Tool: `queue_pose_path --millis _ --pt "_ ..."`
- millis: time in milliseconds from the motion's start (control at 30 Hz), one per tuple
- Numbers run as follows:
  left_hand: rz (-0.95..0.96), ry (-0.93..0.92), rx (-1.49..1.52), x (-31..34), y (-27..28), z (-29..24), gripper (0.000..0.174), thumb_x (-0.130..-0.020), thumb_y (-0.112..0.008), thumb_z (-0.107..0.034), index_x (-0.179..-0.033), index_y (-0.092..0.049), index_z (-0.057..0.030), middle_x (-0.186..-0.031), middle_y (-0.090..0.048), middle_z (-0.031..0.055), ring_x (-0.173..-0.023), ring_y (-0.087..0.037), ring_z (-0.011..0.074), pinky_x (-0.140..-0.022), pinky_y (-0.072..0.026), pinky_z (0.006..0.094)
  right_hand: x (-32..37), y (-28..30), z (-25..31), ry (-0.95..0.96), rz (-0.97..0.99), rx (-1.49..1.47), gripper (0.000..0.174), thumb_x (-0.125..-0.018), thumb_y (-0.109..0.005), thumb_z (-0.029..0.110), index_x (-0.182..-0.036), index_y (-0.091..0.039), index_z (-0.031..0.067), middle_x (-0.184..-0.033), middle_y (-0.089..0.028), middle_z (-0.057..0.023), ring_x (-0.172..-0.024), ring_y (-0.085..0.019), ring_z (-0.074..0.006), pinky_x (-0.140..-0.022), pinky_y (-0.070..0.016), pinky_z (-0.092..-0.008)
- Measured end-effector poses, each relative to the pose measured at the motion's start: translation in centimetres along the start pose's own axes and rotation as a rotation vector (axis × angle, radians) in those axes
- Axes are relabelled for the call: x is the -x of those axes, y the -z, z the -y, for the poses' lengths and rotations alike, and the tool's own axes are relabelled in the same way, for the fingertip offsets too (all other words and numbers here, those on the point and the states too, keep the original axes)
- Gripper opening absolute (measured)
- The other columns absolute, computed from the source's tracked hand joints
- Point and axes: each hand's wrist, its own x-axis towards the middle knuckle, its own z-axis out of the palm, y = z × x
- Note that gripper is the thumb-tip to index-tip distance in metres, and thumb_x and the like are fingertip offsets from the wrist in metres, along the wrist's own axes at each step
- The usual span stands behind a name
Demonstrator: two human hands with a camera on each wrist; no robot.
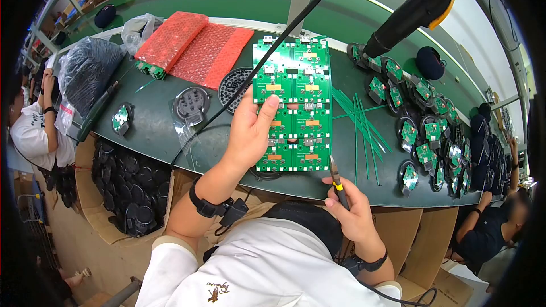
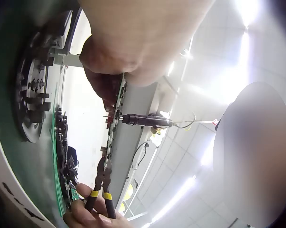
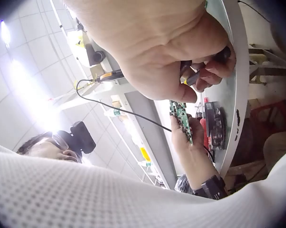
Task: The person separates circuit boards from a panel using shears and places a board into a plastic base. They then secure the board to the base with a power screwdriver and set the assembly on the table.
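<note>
My left hand (image 1: 249, 131) grips a green panel of joined circuit boards (image 1: 311, 96) by its left side, thumb across the front. The panel stands raised over the bench, its components facing me. In my right hand (image 1: 354, 211) is a pair of pliers (image 1: 339, 189) with dark handles and yellow bands. Their tips point up at the panel's lower right corner. From the left wrist view, the plier jaws (image 2: 103, 173) meet the near edge of the panel, which shows edge-on. The right wrist view has the panel (image 3: 182, 122) just beyond the right fingers.
Thin green strips (image 1: 364, 128) lie on the bench right of the panel. Round black units with green boards (image 1: 429, 131) crowd the right side, beneath a hanging tool (image 1: 415, 8). Red bubble wrap (image 1: 207, 51) lies at back left. A carton of black parts (image 1: 133, 187) stands below. A black cable crosses the view.
</note>
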Motion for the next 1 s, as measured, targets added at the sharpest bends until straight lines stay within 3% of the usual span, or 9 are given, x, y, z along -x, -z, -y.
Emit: queue_pose_path --millis 167,233,267,367,400,467,600,800,1000 --pt "0.024 0.092 0.072 0.0 -0.2 -0.9 0.034 -0.11 -0.048 -0.024 -0.134 -0.051 -0.0006 -0.118 -0.069 0.0125 -0.101 -0.07 0.0163 -0.085 -0.0595 0.0312 0.1 -0.2 -0.3 -0.01 0.116 -0.259 0.037 -0.096 -0.063 0.002 -0.132 -0.055 -0.0024 -0.088 -0.05 0.0015 -0.076 -0.045 -0.0071 -0.067 -0.0369 -0.0219" --pt "0.05 0.236 0.301 0.5 -0.4 -0.9 0.033 -0.11 -0.048 -0.023 -0.135 -0.05 -0.0013 -0.121 -0.068 0.0117 -0.102 -0.069 0.0162 -0.085 -0.0599 0.0306 0.0 -0.1 -1.1 -0.038 0.386 -0.785 0.04 -0.097 -0.062 0.003 -0.135 -0.051 -0.0031 -0.09 -0.051 -0.0017 -0.076 -0.047 -0.0099 -0.066 -0.038 -0.024" --pt "0.04 0.259 0.329 0.7 -0.4 -0.3 0.032 -0.11 -0.047 -0.024 -0.133 -0.05 -0.002 -0.119 -0.068 0.012 -0.102 -0.069 0.0163 -0.082 -0.0616 0.031 0.1 -0.1 -1.4 -0.026 0.428 -0.846 0.043 -0.098 -0.06 0.004 -0.138 -0.047 -0.0039 -0.092 -0.051 -0.0039 -0.076 -0.047 -0.0118 -0.066 -0.0381 -0.0253" --pt "0.047 0.277 0.357 0.6 -0.3 -0.6 0.031 -0.11 -0.047 -0.024 -0.132 -0.051 -0.0021 -0.118 -0.068 0.0118 -0.101 -0.07 0.0158 -0.079 -0.0623 0.0303 -0.3 -0.3 -1.0 0.004 0.337 -0.657 0.044 -0.097 -0.062 0.004 -0.139 -0.047 -0.0031 -0.093 -0.053 -0.0029 -0.079 -0.048 -0.011 -0.068 -0.0399 -0.0253" --pt "0.061 0.27 0.339 0.6 0.0 -0.7 0.031 -0.11 -0.047 -0.023 -0.132 -0.051 -0.0016 -0.118 -0.068 0.0119 -0.101 -0.07 0.016 -0.082 -0.061 0.0303 -0.4 -0.1 -0.9 0.005 0.338 -0.655 0.044 -0.097 -0.062 0.004 -0.139 -0.047 -0.0031 -0.093 -0.053 -0.0029 -0.079 -0.048 -0.011 -0.068 -0.0399 -0.0253" --pt "0.062 0.217 0.278 0.5 -0.1 -0.5 0.031 -0.109 -0.048 -0.022 -0.133 -0.05 -0.0013 -0.118 -0.068 0.0116 -0.102 -0.069 0.0161 -0.084 -0.0601 0.0302 -0.7 0.4 -0.9 0.024 0.139 -0.37 0.048 -0.096 -0.063 0.003 -0.141 -0.047 -0.002 -0.096 -0.054 -0.0017 -0.084 -0.05 -0.0098 -0.072 -0.0411 -0.0244" --pt "0.078 0.107 0.158 0.9 -0.8 -0.3 0.034 -0.109 -0.05 -0.021 -0.135 -0.049 -0.0002 -0.121 -0.067 0.0101 -0.106 -0.067 0.016 -0.09 -0.0573 0.0308 -1.4 0.6 0.5 0.055 0.034 -0.141 0.051 -0.094 -0.062 0.0 -0.143 -0.047 -0.0008 -0.096 -0.054 0.0003 -0.084 -0.049 -0.0072 -0.072 -0.0401 -0.0221" --pt "0.126 0.084 0.131 1.1 -0.8 -0.3 0.036 -0.109 -0.05 -0.022 -0.136 -0.049 -0.0001 -0.124 -0.066 0.0093 -0.11 -0.066 0.0158 -0.092 -0.0566 0.0318 -1.4 0.3 1.0 0.009 -0.02 -0.174 0.048 -0.095 -0.062 0.001 -0.141 -0.049 -0.0004 -0.091 -0.051 0.0029 -0.074 -0.045 -0.0042 -0.062 -0.0364 -0.0205" --pt "0.097 0.034 0.051 1.0 -1.0 -0.5 0.04 -0.112 -0.039 -0.028 -0.14 -0.048 -0.0005 -0.125 -0.065 0.009 -0.11 -0.065 0.0151 -0.094 -0.0555 0.032 -1.4 0.4 0.4 0.021 -0.023 -0.193 0.042 -0.096 -0.063 0.002 -0.137 -0.052 0.0 -0.087 -0.051 0.003 -0.072 -0.044 -0.0043 -0.06 -0.035 -0.0217"
